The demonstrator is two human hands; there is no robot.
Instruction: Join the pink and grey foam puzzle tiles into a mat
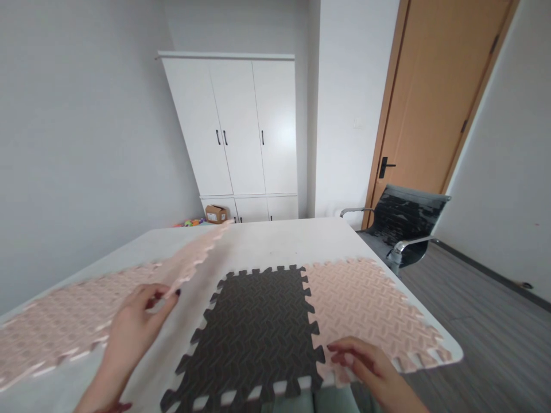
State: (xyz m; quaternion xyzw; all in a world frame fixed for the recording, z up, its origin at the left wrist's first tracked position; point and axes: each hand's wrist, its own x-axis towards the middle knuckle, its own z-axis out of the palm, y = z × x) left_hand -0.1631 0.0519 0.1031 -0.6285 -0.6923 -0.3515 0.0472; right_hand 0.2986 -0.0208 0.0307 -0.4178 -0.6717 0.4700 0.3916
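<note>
Foam tiles on table (267,241): pink strip (86,310) far left (blurred), its edge pinched by left hand (138,321); dark tile (253,338) joined to pink tile (365,310), right hand (365,361) flat, fingers loose. Cupboard (241,132), chair (400,226) behind.

This looks like a plain room in a home or small office, sparsely furnished. A tall white wardrobe (241,135) with black handles stands against the far wall at upper centre, a wooden door (434,97) with a black lever fills the upper right, and a black armchair with chrome arms (400,223) sits beside it on grey plank flooring (486,321). A small cardboard box (216,214) and bright toys (189,222) lie on the floor by the wardrobe, behind a pale table (267,241).
</note>
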